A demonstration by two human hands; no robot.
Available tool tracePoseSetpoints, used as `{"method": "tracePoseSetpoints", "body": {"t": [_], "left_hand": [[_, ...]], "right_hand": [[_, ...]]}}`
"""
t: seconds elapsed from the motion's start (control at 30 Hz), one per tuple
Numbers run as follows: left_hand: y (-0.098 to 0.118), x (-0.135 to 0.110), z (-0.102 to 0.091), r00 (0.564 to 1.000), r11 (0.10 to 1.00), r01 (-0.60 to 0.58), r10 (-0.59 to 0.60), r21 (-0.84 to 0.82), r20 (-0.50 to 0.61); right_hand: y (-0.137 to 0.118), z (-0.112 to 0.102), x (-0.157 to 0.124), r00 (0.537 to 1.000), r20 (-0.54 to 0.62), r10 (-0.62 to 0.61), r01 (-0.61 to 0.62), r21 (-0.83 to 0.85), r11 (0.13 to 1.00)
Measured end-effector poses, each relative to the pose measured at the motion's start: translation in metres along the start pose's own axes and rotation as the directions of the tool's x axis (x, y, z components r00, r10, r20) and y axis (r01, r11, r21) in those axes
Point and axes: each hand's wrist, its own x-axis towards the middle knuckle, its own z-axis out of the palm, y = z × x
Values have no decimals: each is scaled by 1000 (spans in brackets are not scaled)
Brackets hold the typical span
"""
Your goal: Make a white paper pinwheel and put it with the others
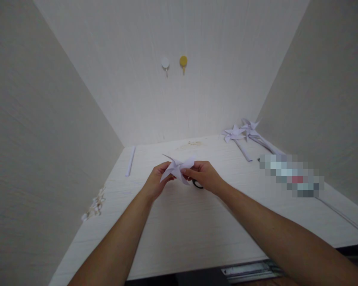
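Note:
A white paper pinwheel [178,167] is held above the middle of the pale table [179,222]. My left hand [156,182] pinches its left blades with closed fingers. My right hand [203,174] grips its right side, fingers curled. A dark ring-shaped thing [197,185] peeks out from under my right hand; I cannot tell what it is.
A rolled white paper stick [130,161] lies at the table's far left. Finished paper pinwheels on sticks [242,134] lie at the far right corner. Paper scraps [96,205] sit on the left edge. Two round hooks [174,63] hang on the back wall.

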Motion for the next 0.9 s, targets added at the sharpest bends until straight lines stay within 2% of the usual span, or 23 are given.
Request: {"method": "tracePoseSetpoints", "body": {"t": [0.5, 0.9], "left_hand": [[4, 0, 0, 1000, 996, 6, -7, -87, -14], [5, -1, 1, 999, 997, 24, -25, -79, -19]], "right_hand": [[6, -2, 3, 999, 0, -51, 51, 54, 997], [10, -1, 3, 998, -41, -52, 55, 72, 996]]}}
